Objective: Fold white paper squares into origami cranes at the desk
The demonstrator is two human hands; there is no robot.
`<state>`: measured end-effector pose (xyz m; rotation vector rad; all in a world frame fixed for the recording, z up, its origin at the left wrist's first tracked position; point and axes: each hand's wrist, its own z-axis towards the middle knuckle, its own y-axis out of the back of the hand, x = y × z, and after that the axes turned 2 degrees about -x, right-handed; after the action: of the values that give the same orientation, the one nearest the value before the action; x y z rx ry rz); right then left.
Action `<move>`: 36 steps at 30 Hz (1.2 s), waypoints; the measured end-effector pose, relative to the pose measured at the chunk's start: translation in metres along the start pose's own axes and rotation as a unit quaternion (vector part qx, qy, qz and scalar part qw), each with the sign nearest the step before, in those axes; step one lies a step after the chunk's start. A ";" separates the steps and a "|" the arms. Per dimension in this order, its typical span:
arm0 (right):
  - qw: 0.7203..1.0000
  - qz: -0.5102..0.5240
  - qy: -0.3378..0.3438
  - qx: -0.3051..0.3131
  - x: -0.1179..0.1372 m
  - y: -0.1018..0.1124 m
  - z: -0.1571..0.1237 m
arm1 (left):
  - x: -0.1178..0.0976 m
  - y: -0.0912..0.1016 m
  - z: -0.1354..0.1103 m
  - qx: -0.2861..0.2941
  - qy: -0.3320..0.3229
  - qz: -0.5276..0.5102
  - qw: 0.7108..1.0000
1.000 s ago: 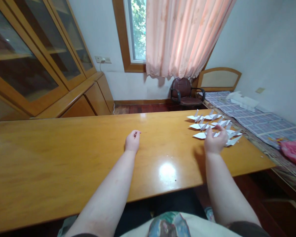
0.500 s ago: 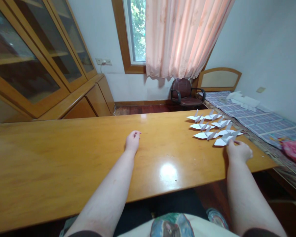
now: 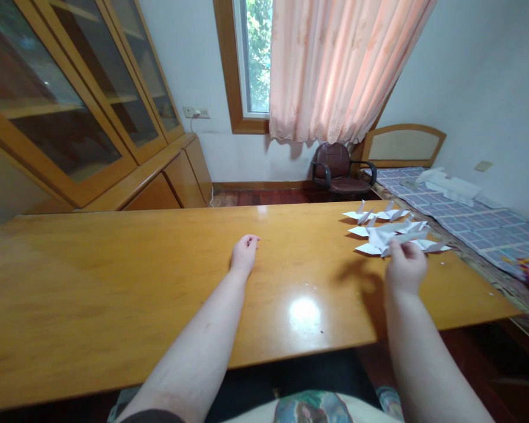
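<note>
My right hand point(image 3: 406, 267) pinches a white folded paper crane point(image 3: 380, 237) and holds it raised above the right part of the wooden table point(image 3: 158, 294). Behind and below it stand several more white paper cranes point(image 3: 357, 215) in rows, partly covered by the held one and my fingers. A shadow of hand and crane falls on the tabletop. My left hand point(image 3: 244, 256) rests on the table near the middle, its fingers curled in a loose fist, with nothing visible in them.
Small white specks point(image 3: 311, 286) lie on the tabletop. A bed point(image 3: 471, 217) with a checked cover runs along the right. Past the far edge stand a brown armchair point(image 3: 339, 170) and a window with a pink curtain point(image 3: 344, 70). A glass-door cabinet point(image 3: 127, 170) fills the left.
My right hand has lifted the paper crane off the table's right side and moved it left, over the other cranes. My left hand stays in place. The view has shifted slightly.
</note>
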<state>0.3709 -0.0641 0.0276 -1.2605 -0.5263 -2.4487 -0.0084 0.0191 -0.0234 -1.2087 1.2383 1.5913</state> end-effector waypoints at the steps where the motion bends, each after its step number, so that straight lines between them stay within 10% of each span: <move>1: 0.995 0.074 -0.044 0.056 0.018 -0.023 -0.013 | -0.001 -0.001 -0.001 0.013 0.011 -0.023 1.000; 5: 0.909 0.264 -0.176 0.272 0.063 -0.117 -0.071 | -0.004 -0.003 -0.005 0.139 -0.003 -0.097 0.986; 9: 0.860 0.286 -0.242 0.348 0.063 -0.161 -0.117 | -0.009 -0.005 -0.009 0.216 -0.016 -0.108 0.970; 16: 0.794 0.274 -0.230 0.491 0.063 -0.157 -0.126 | -0.017 -0.014 -0.014 0.217 0.008 -0.184 0.959; 36: 0.793 0.240 -0.200 0.523 0.068 -0.158 -0.136 | -0.020 -0.016 -0.019 0.139 0.083 -0.231 0.960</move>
<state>0.1664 0.0019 -0.0162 -1.1450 -1.2484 -1.0882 0.0159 0.0040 -0.0094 -1.3456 1.1312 0.9603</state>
